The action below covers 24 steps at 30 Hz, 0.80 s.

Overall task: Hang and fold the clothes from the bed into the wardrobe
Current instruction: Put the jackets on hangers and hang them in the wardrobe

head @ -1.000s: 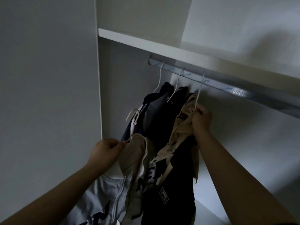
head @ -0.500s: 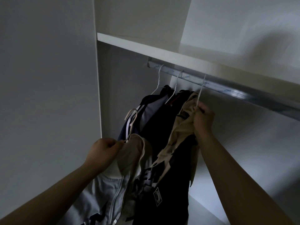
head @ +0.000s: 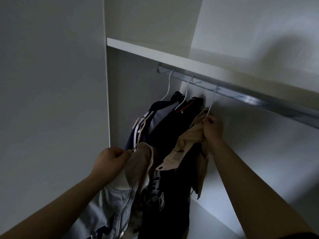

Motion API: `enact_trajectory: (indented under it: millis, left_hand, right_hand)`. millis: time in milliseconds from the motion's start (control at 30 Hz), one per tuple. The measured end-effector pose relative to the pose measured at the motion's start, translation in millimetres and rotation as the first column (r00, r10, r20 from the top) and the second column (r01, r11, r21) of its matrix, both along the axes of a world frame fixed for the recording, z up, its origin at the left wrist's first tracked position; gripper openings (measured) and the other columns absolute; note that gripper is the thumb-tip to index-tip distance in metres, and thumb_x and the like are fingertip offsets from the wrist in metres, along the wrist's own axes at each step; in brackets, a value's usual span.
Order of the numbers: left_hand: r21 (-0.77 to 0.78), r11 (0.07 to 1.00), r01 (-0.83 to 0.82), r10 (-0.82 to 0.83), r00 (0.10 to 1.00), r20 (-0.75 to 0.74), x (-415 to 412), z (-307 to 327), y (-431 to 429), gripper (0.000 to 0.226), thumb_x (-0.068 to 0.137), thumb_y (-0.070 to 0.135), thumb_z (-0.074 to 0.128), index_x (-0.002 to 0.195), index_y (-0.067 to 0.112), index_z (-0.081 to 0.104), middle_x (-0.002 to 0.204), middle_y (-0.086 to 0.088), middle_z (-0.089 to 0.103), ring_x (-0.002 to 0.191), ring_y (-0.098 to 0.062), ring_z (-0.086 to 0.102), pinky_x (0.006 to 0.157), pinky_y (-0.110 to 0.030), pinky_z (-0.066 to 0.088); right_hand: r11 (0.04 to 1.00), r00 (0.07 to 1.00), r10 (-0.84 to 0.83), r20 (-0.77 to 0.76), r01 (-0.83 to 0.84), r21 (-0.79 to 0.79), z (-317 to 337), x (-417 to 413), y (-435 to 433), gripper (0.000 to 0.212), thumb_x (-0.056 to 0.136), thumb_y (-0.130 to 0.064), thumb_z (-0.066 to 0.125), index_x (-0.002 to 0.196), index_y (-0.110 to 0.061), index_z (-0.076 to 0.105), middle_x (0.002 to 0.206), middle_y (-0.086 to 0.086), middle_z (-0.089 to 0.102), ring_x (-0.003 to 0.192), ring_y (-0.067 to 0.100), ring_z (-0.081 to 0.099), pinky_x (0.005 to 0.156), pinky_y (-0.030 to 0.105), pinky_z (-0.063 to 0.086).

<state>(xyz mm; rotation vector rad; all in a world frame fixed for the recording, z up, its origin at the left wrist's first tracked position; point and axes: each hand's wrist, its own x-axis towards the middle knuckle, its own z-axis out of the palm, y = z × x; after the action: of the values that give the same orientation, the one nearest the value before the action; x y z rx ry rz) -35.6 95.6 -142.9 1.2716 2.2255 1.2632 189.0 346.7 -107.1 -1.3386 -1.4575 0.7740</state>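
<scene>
Inside the dim wardrobe a metal rail (head: 241,96) runs under the shelf. Three white hangers hook over it. My right hand (head: 213,129) grips the neck of the rightmost hanger (head: 212,102), which carries a tan and dark jacket (head: 188,145). My left hand (head: 110,163) holds a light grey zip jacket (head: 110,204) on a cream hanger (head: 139,128), lower left of the rail and off it. Two dark garments (head: 165,121) hang further left on the rail.
A white shelf (head: 155,52) sits just above the rail. The wardrobe's left side panel (head: 107,100) stands close to the hanging clothes. The rail stretches bare to the right, with a lit white back wall (head: 259,161) behind it.
The view has tilted so shelf and rail sit lower in frame. My right hand stays on the hooked hanger's neck. My left hand still holds the grey jacket at about the same height.
</scene>
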Motion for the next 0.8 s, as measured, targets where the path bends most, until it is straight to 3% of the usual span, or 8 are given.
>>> enact_trajectory:
  millis: [100, 233, 333, 433, 500, 600, 700, 800]
  left_hand:
    - [-0.001, 1.000, 0.007, -0.007, 1.000, 0.015, 0.3, 0.4, -3.7, 0.034, 0.091, 0.032, 0.060, 0.077, 0.005, 0.074, 0.076, -0.013, 0.070, 0.073, -0.019, 0.063, 0.065, -0.030, 0.045]
    - [-0.023, 1.000, 0.019, -0.019, 1.000, 0.025, -2.7, -0.2, -15.9, 0.033, 0.091, 0.030, 0.060, 0.071, 0.006, 0.073, 0.071, -0.013, 0.068, 0.071, -0.019, 0.063, 0.062, -0.028, 0.043]
    - [-0.035, 0.999, 0.040, -0.039, 0.999, 0.030, -5.4, 1.9, -27.6, 0.035, 0.091, 0.028, 0.060, 0.073, 0.000, 0.071, 0.074, -0.020, 0.067, 0.073, -0.028, 0.064, 0.060, -0.029, 0.040]
    - [-0.028, 0.997, 0.067, -0.065, 0.997, 0.045, -12.2, 9.9, -39.8, 0.031, 0.090, 0.024, 0.061, 0.075, -0.001, 0.071, 0.077, -0.021, 0.067, 0.076, -0.029, 0.064, 0.062, -0.031, 0.043]
    - [-0.048, 0.995, 0.090, -0.087, 0.994, 0.060, -19.0, 15.3, -49.5, 0.030, 0.090, 0.022, 0.061, 0.075, -0.002, 0.070, 0.077, -0.022, 0.067, 0.077, -0.031, 0.064, 0.064, -0.033, 0.045]
    - [-0.088, 0.987, 0.136, -0.127, 0.987, 0.097, -22.3, 19.9, -68.1, 0.028, 0.089, 0.022, 0.060, 0.074, 0.002, 0.071, 0.076, -0.019, 0.067, 0.075, -0.030, 0.064, 0.059, -0.025, 0.039]
    - [-0.119, 0.975, 0.187, -0.174, 0.978, 0.113, -30.0, 25.9, -85.2, 0.027, 0.089, 0.021, 0.060, 0.074, 0.001, 0.070, 0.076, -0.019, 0.066, 0.072, -0.028, 0.062, 0.058, -0.023, 0.037]
    - [-0.123, 0.964, 0.237, -0.226, 0.970, 0.093, -37.4, 32.5, -98.6, 0.027, 0.088, 0.020, 0.060, 0.073, -0.001, 0.068, 0.075, -0.021, 0.064, 0.064, -0.021, 0.055, 0.058, -0.025, 0.035]
  right_hand:
    - [1.000, 0.998, 0.003, 0.063, -0.003, 0.000, 4.3, -1.6, -19.0, 0.012, 0.094, -0.018, 0.053, 0.098, -0.013, 0.063, 0.089, 0.001, 0.058, 0.084, 0.017, 0.054, 0.075, 0.025, 0.039]
    - [0.998, 0.989, -0.057, 0.135, 0.053, 0.032, -0.8, -10.6, -55.9, 0.025, 0.091, -0.013, 0.052, 0.110, 0.000, 0.061, 0.108, 0.013, 0.063, 0.099, 0.029, 0.060, 0.089, 0.039, 0.049]
    - [0.994, 0.980, -0.082, 0.183, 0.067, 0.089, -5.8, -13.7, -90.4, 0.022, 0.092, -0.012, 0.049, 0.108, 0.000, 0.059, 0.115, 0.021, 0.060, 0.106, 0.034, 0.057, 0.095, 0.047, 0.047]
    - [0.993, 0.978, 0.001, 0.209, -0.026, 0.114, -7.4, -20.6, -126.2, 0.021, 0.092, -0.008, 0.055, 0.110, 0.002, 0.057, 0.114, 0.019, 0.058, 0.103, 0.030, 0.056, 0.093, 0.041, 0.047]
    - [0.996, 0.979, 0.039, 0.198, -0.054, 0.070, -6.8, -27.3, -151.7, 0.016, 0.091, -0.008, 0.059, 0.104, 0.002, 0.059, 0.098, 0.014, 0.059, 0.086, 0.018, 0.057, 0.079, 0.026, 0.045]
    - [0.992, 0.959, 0.125, 0.254, -0.124, -0.019, -6.4, -29.5, -185.8, 0.016, 0.091, -0.012, 0.061, 0.106, -0.007, 0.063, 0.100, 0.003, 0.062, 0.089, 0.011, 0.059, 0.071, 0.008, 0.041]
    - [0.976, 0.933, 0.208, 0.293, -0.181, -0.117, -12.4, -31.0, -218.5, 0.011, 0.090, -0.009, 0.063, 0.101, -0.011, 0.064, 0.091, -0.014, 0.061, 0.083, -0.002, 0.057, 0.075, 0.005, 0.044]
    - [0.928, 0.909, 0.319, 0.268, -0.242, -0.283, -22.7, -32.4, -246.6, 0.034, 0.092, -0.010, 0.062, 0.125, -0.010, 0.058, 0.116, -0.003, 0.059, 0.108, 0.011, 0.057, 0.090, 0.016, 0.043]
